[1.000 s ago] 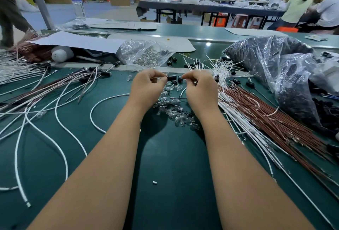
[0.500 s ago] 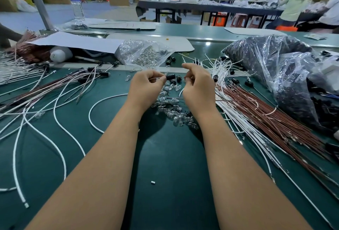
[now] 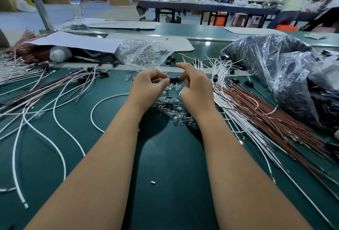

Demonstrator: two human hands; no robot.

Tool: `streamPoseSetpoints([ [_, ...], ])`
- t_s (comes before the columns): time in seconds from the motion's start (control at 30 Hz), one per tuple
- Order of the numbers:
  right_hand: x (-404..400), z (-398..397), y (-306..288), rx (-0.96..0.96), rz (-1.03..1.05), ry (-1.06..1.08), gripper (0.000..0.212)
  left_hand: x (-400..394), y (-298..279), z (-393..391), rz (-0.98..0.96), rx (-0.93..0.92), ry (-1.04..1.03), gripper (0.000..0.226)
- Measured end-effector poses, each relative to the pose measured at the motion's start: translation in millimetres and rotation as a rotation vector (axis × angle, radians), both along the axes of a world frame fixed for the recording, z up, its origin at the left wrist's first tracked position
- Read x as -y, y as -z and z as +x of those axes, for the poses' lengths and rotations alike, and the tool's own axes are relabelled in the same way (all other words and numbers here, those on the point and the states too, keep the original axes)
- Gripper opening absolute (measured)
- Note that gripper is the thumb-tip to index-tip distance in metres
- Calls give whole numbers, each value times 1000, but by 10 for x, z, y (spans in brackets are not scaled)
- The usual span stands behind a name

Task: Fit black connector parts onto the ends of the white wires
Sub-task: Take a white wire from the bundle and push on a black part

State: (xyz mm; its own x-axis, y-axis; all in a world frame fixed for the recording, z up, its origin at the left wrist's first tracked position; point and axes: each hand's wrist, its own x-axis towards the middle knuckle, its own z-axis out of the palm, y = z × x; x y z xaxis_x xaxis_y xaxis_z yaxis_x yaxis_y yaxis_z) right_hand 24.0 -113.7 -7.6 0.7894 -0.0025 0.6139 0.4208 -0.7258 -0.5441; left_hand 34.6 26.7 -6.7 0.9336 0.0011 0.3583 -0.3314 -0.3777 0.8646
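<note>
My left hand and my right hand meet over the green mat. Between their fingertips is a small black connector. My left thumb and forefinger pinch its left end. My right thumb and lower fingers pinch its right end, and the right forefinger points up. A white wire loops across the mat and runs in under my left hand; its end is hidden. More white wires lie in a bundle to the right, with loose black connectors beside them.
Small clear bulbs are heaped under my hands, and a clear bag of them lies behind. A large plastic bag of black parts fills the right side. Brown wires fan out right; wires with black ends spread left.
My right forefinger has lifted off and now points up. The black connector now shows plainly between both hands' fingertips. The hands stay in the same spot.
</note>
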Motion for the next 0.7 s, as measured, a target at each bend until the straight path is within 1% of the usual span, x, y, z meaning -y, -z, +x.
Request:
streamPoseSetpoints([
  [0.13, -25, -21, -3, -34, 3, -28, 74, 8, -7, -13, 0, 5, 14, 9],
  [0.3, -48, -29, 5, -11, 1, -36, 70, 17, -8, -8, -9, 3, 48, 8],
  [0.4, -46, -24, -7, -9, 1, -27, 59, 7, 6, 13, 86, 77, 9, 10],
  [0.57, -67, -16, 6, -37, -79, -20, 25, 15, 18, 22, 192, 207, -64, 6],
  [0.63, -51, 4, 17, -39, -135, 33, 18, 3, 17, 36, 273, 243, -82, 6],
  [0.7, -6, 27, 23, -19, -153, 119, 16, -42, 21, 64, 404, 267, -204, 10],
])
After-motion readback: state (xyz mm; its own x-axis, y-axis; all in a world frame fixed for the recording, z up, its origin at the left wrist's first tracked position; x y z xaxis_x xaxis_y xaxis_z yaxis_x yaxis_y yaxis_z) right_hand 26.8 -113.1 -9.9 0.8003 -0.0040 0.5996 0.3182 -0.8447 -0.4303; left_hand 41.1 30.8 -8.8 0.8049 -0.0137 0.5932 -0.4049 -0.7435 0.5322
